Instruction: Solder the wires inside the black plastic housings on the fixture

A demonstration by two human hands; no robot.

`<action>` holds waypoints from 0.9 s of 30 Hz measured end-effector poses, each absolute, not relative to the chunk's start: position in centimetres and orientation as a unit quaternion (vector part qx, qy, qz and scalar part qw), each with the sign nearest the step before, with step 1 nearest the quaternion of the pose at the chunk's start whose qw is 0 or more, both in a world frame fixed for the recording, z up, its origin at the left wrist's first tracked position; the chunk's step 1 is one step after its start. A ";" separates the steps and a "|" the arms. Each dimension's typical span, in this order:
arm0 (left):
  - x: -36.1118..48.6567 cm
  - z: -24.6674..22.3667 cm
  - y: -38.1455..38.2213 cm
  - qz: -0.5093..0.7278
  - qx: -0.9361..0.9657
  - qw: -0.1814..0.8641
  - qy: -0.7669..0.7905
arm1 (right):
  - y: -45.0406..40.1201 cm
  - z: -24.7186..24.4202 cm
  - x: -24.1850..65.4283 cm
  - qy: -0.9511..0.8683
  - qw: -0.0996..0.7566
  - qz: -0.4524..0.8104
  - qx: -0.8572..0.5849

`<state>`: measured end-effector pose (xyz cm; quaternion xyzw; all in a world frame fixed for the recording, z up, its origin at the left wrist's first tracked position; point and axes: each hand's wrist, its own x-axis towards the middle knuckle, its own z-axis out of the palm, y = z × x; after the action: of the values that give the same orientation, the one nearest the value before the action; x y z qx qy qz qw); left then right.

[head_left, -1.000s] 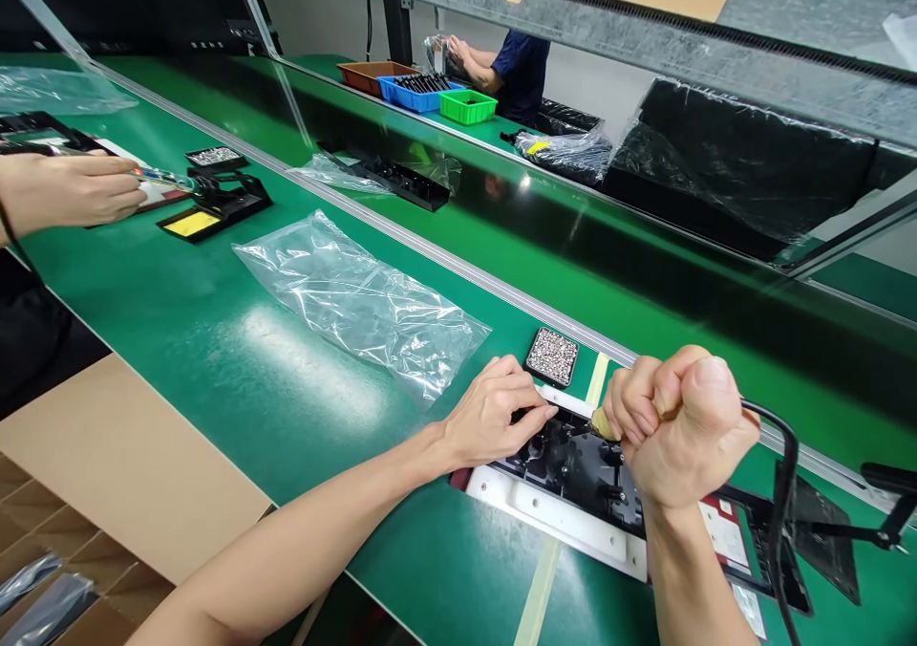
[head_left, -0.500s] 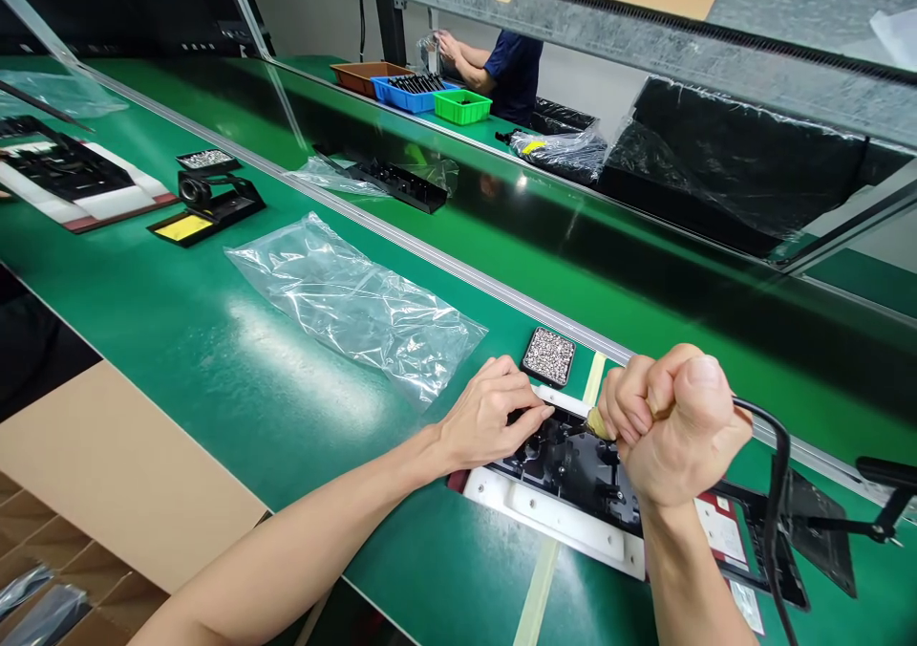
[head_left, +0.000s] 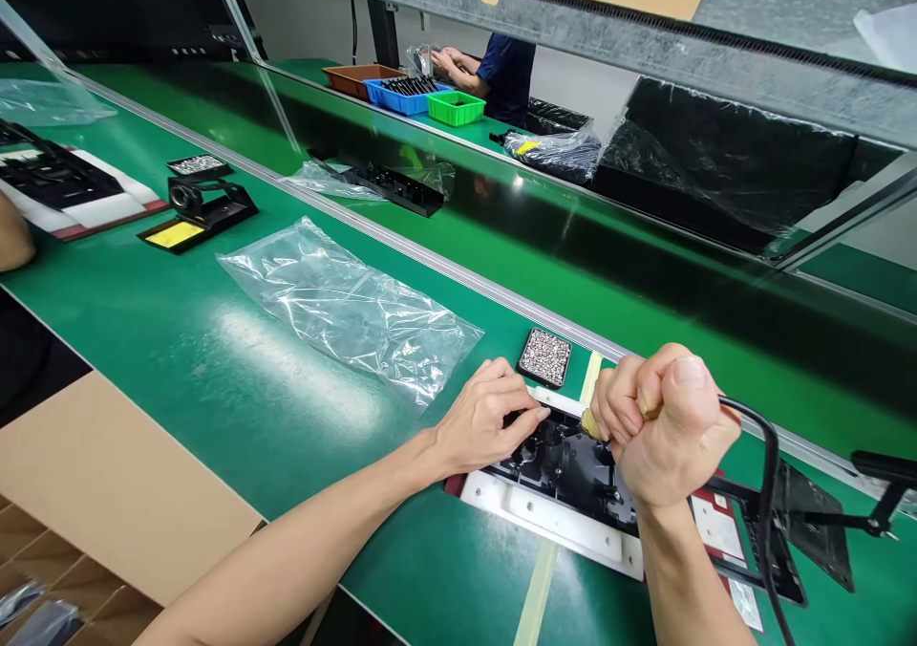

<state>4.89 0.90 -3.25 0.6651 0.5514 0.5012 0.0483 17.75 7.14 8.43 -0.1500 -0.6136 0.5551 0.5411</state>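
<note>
My right hand (head_left: 663, 426) is a fist around a corded soldering iron (head_left: 589, 424); its yellowish collar shows below the fingers, and the tip points down at a black plastic part (head_left: 582, 474). That part lies in a white fixture block (head_left: 551, 524) on the bench. At the part's far left edge, the thumb and fingertips of my left hand (head_left: 481, 419) are pressed together; whatever they pinch is too small or hidden. Just beyond that hand stands a small black tray (head_left: 544, 357) of tiny metal pieces.
A clear plastic bag (head_left: 351, 307) lies left of the fixture. Farther left are an iron stand with a yellow sponge (head_left: 176, 234) and another loaded fixture (head_left: 86, 208). A black bracket (head_left: 817, 522) stands at right. Across the bench a co-worker (head_left: 507, 77) works behind coloured bins (head_left: 457, 109).
Both my hands keep nearly the same place on the black part, and the view shifts slightly. Another person's arm has appeared at the left edge. The co-worker's hands across the bench have lowered.
</note>
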 end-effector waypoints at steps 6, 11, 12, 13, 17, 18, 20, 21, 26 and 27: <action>5.0 -3.2 0.9 0.500 0.666 0.052 0.550 | 7.1 8.4 17.7 -0.613 0.544 0.552 -0.152; 4.9 -3.2 0.8 0.501 0.667 0.050 0.550 | 6.9 8.6 17.6 -0.612 0.541 0.556 -0.154; 4.9 -3.1 0.8 0.500 0.667 0.050 0.550 | 6.9 8.6 17.6 -0.611 0.542 0.557 -0.153; 4.9 -3.1 0.8 0.500 0.667 0.050 0.550 | 6.9 8.6 17.6 -0.609 0.543 0.558 -0.153; 4.9 -3.1 0.8 0.499 0.668 0.051 0.550 | 6.9 8.6 17.6 -0.605 0.543 0.562 -0.153; 4.9 -3.1 0.8 0.499 0.668 0.051 0.550 | 6.9 8.6 17.5 -0.605 0.542 0.563 -0.153; 4.9 -3.1 0.7 0.499 0.668 0.051 0.550 | 6.8 8.6 17.5 -0.604 0.543 0.563 -0.155; 4.8 -3.2 0.7 0.499 0.668 0.051 0.550 | 6.8 8.6 17.5 -0.603 0.544 0.562 -0.156; 4.9 -3.2 0.8 0.494 0.669 0.056 0.553 | 6.8 8.5 17.6 -0.603 0.546 0.561 -0.156; 4.9 -3.1 0.8 0.495 0.668 0.056 0.553 | 6.8 8.5 17.6 -0.603 0.546 0.561 -0.155</action>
<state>4.88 0.77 -3.14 0.6683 0.5529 0.4945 0.0557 17.64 6.81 8.52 -0.1549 -0.6032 0.5608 0.5456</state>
